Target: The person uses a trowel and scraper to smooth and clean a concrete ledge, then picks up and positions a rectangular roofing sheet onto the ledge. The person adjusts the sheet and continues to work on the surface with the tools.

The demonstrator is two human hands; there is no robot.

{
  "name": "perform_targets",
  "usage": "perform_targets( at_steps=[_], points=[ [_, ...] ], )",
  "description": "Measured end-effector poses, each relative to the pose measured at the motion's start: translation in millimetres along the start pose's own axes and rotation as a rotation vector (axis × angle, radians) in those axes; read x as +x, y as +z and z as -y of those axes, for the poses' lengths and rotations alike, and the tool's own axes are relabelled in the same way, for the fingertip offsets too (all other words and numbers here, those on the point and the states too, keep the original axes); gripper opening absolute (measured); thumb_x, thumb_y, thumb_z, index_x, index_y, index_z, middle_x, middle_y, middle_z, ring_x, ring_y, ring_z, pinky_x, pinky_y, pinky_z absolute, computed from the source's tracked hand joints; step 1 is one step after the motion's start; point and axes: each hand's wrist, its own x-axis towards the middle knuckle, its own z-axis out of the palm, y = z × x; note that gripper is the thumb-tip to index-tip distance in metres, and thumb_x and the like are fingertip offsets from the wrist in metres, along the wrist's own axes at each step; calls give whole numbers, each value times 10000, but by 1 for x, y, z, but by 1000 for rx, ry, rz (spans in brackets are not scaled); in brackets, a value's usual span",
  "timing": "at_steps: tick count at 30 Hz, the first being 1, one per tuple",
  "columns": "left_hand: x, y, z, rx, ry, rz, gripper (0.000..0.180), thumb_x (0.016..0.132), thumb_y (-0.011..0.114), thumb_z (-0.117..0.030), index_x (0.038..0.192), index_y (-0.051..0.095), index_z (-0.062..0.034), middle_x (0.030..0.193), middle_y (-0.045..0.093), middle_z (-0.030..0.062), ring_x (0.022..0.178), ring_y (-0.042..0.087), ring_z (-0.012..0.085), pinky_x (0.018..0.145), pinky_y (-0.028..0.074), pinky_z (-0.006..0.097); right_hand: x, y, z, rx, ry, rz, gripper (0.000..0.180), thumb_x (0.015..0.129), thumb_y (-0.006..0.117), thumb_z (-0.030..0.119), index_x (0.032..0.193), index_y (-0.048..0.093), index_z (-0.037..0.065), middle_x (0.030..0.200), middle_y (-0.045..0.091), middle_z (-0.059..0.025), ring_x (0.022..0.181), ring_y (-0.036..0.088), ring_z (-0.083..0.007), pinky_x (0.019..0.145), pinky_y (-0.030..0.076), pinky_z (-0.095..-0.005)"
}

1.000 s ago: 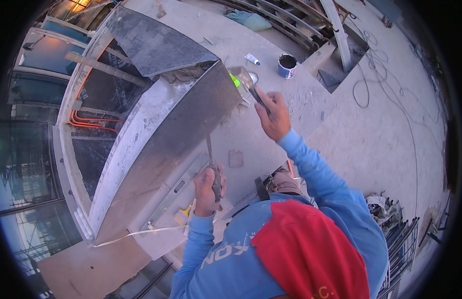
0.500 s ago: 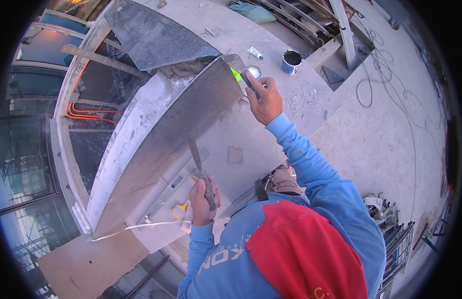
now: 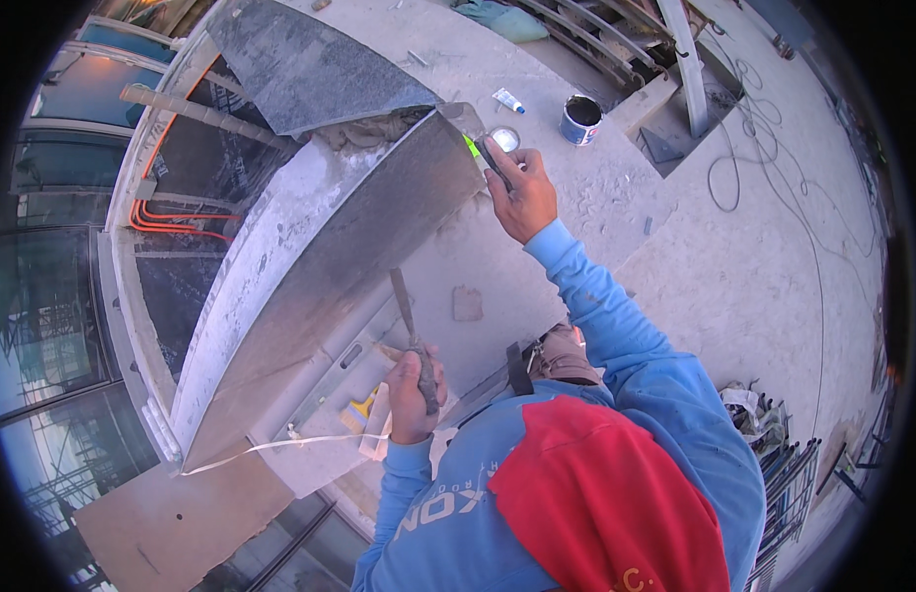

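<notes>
My left hand (image 3: pixel 412 400) is closed round the grimy handle of a narrow-bladed spatula (image 3: pixel 404 304); its blade points away from me, below the curved stone panel's face. My right hand (image 3: pixel 525 200), arm stretched out, grips a dark-handled tool (image 3: pixel 494 163) at the panel's far right corner. Bright green (image 3: pixel 472 146) shows beside that tool; whether it belongs to it I cannot tell. The curved stone panel (image 3: pixel 330 261) has a pale, rough top edge. A grey stone slab (image 3: pixel 315 74) lies beyond it, with grey paste-like material (image 3: pixel 364 133) along the slab's near edge.
An open tin (image 3: pixel 580 120) of dark content, a tube (image 3: pixel 509 101) and a round lid (image 3: pixel 505 140) lie beyond my right hand. A yellow-handled brush (image 3: pixel 359 409) and a level (image 3: pixel 342 367) lie left of my left hand. Loose cables (image 3: pixel 759 138) cross the floor at right.
My left hand and its spatula have shifted slightly to the right. My right hand stays at the panel's corner, with only a tiny shift.
</notes>
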Motion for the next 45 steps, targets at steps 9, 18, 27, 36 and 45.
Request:
perform_targets(
  at_steps=[9,18,27,36,45],
  points=[
    [-1,3,3,23,-26,38,406,1067,449,-357,1158,533,30,749,544,61,490,466,127,427,369,252,-1,-36,1,48,17,165,415,923,651,196,1336,638,160,937,567,-172,829,626,-339,725,508,-418],
    [0,16,0,147,144,90,404,1064,477,-362,1163,575,18,773,545,34,567,511,99,476,398,234,-85,-96,41,779,703,478,488,1007,565,236,1428,510,-6,1024,629,-140,806,560,-186,764,477,-347],
    [-4,56,-13,268,170,278,396,1079,454,-358,1158,598,1,771,538,2,576,476,66,492,365,219,-135,-97,123,546,71,388,504,1008,535,168,1466,445,-22,1076,605,-161,984,577,-228,910,451,-319],
    [-2,12,-33,10,163,275,536,1013,514,-519,1136,580,-1,773,542,42,550,480,101,461,379,239,-132,-137,131,940,464,482,376,1033,429,252,1257,576,-12,909,627,-100,638,542,-148,601,446,-261],
    [-18,15,-26,129,146,537,579,1018,493,-541,1129,592,18,743,522,31,579,458,94,524,389,242,-147,-120,144,1290,778,806,476,1058,436,481,947,595,47,609,531,-23,429,413,-80,400,300,-238]
  ],
)
